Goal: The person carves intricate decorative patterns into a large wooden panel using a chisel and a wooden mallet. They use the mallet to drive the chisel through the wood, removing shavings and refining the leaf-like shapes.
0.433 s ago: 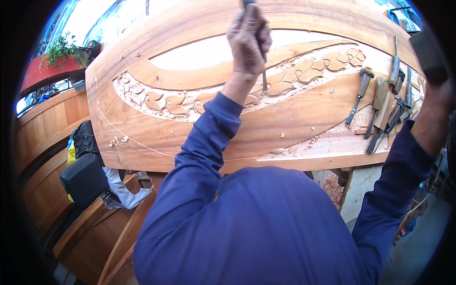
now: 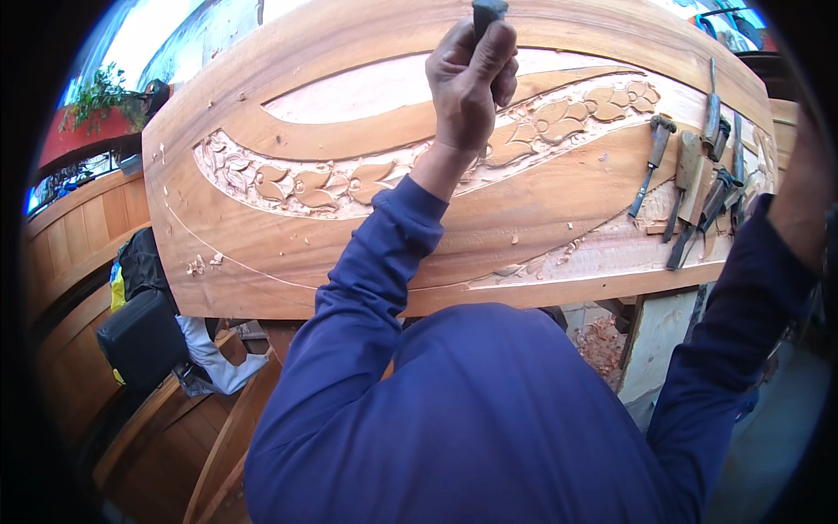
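My left hand (image 2: 469, 83) is closed in a fist around a carving chisel (image 2: 489, 10). Only the dark top of its handle shows; the hand and wrist hide the blade. Beneath them is a large wooden panel (image 2: 244, 275), with a curved band of carved flowers and leaves (image 2: 319, 190) in relief. My right hand (image 2: 808, 166) is raised at the far right rim, where darkness and blur hide its fingers and anything in them.
Several carving tools (image 2: 661, 148) lie on the panel's right part. Wood shavings (image 2: 205, 262) are scattered over it. Left of the panel are a black case (image 2: 144, 336) and curved wooden pieces (image 2: 87, 218). A potted plant (image 2: 105, 96) stands at the far left.
The left hand and chisel have shifted slightly right and down in view, the handle now tipped toward me. The right hand has moved further into the rim; the dark mallet seen in it has left view.
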Motion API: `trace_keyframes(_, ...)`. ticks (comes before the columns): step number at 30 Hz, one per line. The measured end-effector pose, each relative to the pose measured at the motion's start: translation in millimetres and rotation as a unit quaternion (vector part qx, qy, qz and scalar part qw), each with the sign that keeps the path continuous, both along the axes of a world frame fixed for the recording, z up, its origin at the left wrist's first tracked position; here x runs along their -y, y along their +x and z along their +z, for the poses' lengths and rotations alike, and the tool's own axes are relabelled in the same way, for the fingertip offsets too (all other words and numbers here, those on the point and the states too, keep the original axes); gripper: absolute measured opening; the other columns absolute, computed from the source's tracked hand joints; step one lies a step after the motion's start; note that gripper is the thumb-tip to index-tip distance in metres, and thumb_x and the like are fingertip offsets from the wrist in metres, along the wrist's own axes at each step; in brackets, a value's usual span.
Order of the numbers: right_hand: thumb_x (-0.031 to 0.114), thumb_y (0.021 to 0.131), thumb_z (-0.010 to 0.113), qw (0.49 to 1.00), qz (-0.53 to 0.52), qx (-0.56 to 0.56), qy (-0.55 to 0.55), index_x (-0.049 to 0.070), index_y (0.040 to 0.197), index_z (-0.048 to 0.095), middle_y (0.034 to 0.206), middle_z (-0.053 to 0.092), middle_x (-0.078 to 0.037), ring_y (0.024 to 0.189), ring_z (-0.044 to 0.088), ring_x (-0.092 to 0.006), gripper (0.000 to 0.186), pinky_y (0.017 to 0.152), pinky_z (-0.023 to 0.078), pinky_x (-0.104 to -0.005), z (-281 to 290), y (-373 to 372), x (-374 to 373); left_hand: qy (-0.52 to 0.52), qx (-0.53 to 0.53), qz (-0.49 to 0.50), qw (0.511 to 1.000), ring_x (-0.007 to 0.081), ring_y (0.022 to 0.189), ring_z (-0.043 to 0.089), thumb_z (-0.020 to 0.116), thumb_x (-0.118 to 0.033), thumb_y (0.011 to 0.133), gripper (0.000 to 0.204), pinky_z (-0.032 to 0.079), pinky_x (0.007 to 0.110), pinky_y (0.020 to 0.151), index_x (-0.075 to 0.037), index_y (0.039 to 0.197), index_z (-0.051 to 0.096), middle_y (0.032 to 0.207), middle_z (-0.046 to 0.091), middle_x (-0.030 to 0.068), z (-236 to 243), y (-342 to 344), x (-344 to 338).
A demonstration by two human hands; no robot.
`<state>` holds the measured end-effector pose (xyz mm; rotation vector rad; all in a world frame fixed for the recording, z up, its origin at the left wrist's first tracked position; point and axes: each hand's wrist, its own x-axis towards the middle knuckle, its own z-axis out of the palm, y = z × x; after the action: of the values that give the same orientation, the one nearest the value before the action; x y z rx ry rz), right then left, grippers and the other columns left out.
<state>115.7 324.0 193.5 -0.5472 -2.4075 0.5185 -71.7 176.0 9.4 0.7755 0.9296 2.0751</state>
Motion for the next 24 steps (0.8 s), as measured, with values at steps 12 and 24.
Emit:
trace_keyframes(12, 0.000, 0.088, 0.073, 0.994, 0.020, 0.109, 0.013, 0.021, 0.151, 0.054, 0.131, 0.068, -0.009, 0.114, 0.070, -0.0260, 0.069, 0.094, 0.058, -0.0367, -30.9, 13.4, 41.7, 0.005, 0.009, -0.103, 0.995, 0.0043, 0.052, 0.043, 0.071, -0.032, 0.102, 0.028, 0.034, 0.022, 0.046, -0.004, 0.102, 0.065, 0.066, 0.051, -0.0028, 4.1, 3.0, 7.1)
trace_keyframes(24, 0.002, 0.089, 0.077, 0.993, -0.050, 0.015, -0.107, 0.007, 0.155, 0.044, 0.144, 0.059, -0.015, 0.130, 0.059, -0.0227, 0.074, 0.108, 0.049, -0.0373, -79.1, 67.0, 71.9, -0.076, 0.213, 0.222, 0.948, 0.0082, 0.048, 0.046, 0.064, -0.058, 0.100, 0.049, 0.039, 0.023, 0.044, -0.011, 0.090, 0.055, 0.064, 0.050, -0.0024, -47.6, -61.4, 25.3)
